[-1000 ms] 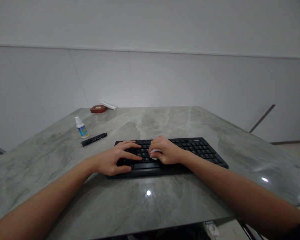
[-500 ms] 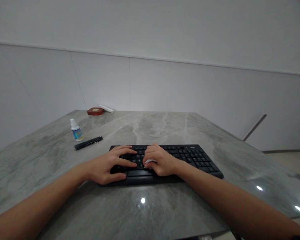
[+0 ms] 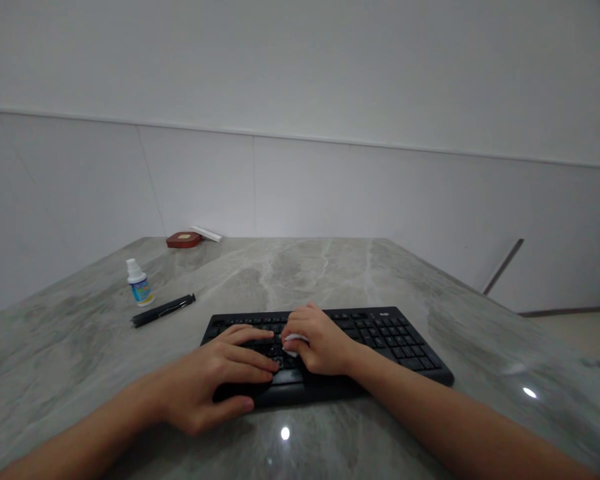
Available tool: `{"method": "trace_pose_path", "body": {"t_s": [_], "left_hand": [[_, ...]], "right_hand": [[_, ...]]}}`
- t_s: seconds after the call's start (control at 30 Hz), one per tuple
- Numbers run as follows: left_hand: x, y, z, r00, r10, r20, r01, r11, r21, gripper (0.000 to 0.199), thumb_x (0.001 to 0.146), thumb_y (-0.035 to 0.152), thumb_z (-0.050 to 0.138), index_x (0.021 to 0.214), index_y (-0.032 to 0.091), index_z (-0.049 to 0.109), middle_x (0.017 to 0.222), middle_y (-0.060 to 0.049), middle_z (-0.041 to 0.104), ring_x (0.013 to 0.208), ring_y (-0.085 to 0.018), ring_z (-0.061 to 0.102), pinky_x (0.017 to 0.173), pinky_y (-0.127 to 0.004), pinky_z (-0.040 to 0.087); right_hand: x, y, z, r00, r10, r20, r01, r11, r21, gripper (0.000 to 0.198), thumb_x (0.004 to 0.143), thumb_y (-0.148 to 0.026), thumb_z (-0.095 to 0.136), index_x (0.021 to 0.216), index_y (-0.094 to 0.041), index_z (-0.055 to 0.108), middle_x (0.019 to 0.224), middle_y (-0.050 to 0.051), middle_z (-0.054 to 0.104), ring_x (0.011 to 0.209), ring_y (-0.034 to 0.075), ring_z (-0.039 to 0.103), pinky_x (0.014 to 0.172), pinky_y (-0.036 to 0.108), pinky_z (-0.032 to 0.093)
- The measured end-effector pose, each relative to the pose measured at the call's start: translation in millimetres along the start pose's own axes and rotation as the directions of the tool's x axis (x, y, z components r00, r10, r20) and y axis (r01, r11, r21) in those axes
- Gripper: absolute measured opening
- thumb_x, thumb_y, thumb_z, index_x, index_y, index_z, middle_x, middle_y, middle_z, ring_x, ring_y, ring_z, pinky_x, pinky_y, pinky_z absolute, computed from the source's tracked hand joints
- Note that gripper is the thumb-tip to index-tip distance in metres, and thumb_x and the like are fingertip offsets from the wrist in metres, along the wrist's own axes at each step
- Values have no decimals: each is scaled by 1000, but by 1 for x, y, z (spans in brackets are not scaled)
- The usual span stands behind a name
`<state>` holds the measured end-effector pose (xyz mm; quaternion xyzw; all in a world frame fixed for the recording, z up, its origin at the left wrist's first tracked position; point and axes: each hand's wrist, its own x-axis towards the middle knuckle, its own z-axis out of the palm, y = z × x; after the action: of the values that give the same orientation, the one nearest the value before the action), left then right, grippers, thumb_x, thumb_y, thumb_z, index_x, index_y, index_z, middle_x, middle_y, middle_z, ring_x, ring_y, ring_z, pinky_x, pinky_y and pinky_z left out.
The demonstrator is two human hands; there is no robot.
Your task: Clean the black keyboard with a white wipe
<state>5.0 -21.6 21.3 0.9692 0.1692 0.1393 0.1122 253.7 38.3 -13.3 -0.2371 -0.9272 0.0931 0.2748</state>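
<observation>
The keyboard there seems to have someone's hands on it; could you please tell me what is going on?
A person's right hand grips a white wad at the keys of the black keyboard. The left hand lies spread over the keyboard's left end. Off to the left, a small white bottle stands on the table beside a black pen-like item.

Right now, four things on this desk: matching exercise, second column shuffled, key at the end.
1. keyboard
2. white wad
3. bottle
4. pen

A. white, with a blue label
B. black, lying beside the bottle
C. held in the right hand
D. partly under the left hand

Pairs: 1-D, 2-C, 3-A, 4-B
</observation>
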Motion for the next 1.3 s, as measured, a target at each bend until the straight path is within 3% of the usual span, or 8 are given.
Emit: {"method": "trace_pose_path", "body": {"t_s": [0.1, 0.27, 0.43, 0.67, 0.83, 0.93, 1.13, 1.3], "left_hand": [[1, 0, 2, 1000, 6, -26, -6, 1000, -7, 41, 89, 17, 60, 130, 20, 61, 130, -8, 67, 138, -33, 44, 116, -54, 36], [3, -1, 5, 998, 4, -62, -5, 1000, -15, 42, 87, 13, 61, 128, 21, 61, 126, -7, 69, 134, -31, 49, 116, -50, 36], [14, 8, 9, 994, -58, -96, 62, 997, 36, 37, 89, 12, 56, 125, 20, 62, 123, -7, 69, 126, -29, 53, 113, -46, 41], [44, 18, 19, 972, -198, -123, 211, 972, 101, 16, 85, 12, 57, 92, 18, 71, 97, -7, 68, 96, -25, 58, 88, -41, 50], [55, 3, 24, 984, -87, -155, 110, 983, 147, 13, 79, 11, 60, 67, 16, 62, 79, -5, 64, 84, -22, 56, 76, -36, 46], [53, -6, 26, 979, -46, -197, 65, 994, 91, 15, 81, 10, 55, 71, 17, 63, 78, -5, 64, 78, -19, 56, 70, -34, 44], [42, -9, 26, 989, -10, -150, 20, 998, 65, 19, 88, 12, 50, 87, 18, 68, 79, -7, 66, 74, -20, 59, 66, -32, 44], [42, -9, 26, 991, -3, -137, 20, 992, 123, 19, 89, 12, 49, 85, 18, 68, 72, -5, 63, 65, -18, 57, 58, -31, 41]], "right_hand": [[0, 1, 0, 1000, 1, -1, -1, 1000, 21, 8, 77, -8, 65, 76, -16, 66, 78, 3, 70, 78, 18, 60, 76, 33, 36], [-3, -5, 0, 992, -108, 62, 100, 988, 122, 7, 73, -10, 66, 74, -17, 65, 74, 0, 68, 77, 16, 61, 79, 33, 37], [-4, -7, 2, 999, 5, 43, -9, 994, 110, 5, 76, -12, 64, 77, -17, 66, 78, 1, 69, 80, 17, 61, 80, 34, 37], [-1, -10, 2, 988, 102, 112, -96, 994, -57, 6, 73, -10, 62, 72, -16, 60, 75, 3, 67, 81, 19, 60, 75, 34, 35], [-7, -9, 0, 989, 127, 74, -122, 990, -66, 3, 76, -13, 62, 75, -15, 61, 80, 5, 66, 82, 20, 59, 75, 34, 36], [-10, -8, -5, 986, 155, 57, -155, 988, -10, 5, 77, -13, 65, 81, -17, 65, 82, 3, 68, 86, 20, 60, 79, 35, 35], [-11, -4, -7, 975, 224, 5, -224, 975, 7, 5, 79, -13, 67, 81, -17, 68, 84, 3, 69, 86, 19, 60, 82, 36, 35], [-10, -5, -8, 982, 184, 39, -184, 983, 3, 7, 77, -10, 66, 78, -17, 66, 82, 3, 68, 85, 19, 60, 81, 35, 35]]}}
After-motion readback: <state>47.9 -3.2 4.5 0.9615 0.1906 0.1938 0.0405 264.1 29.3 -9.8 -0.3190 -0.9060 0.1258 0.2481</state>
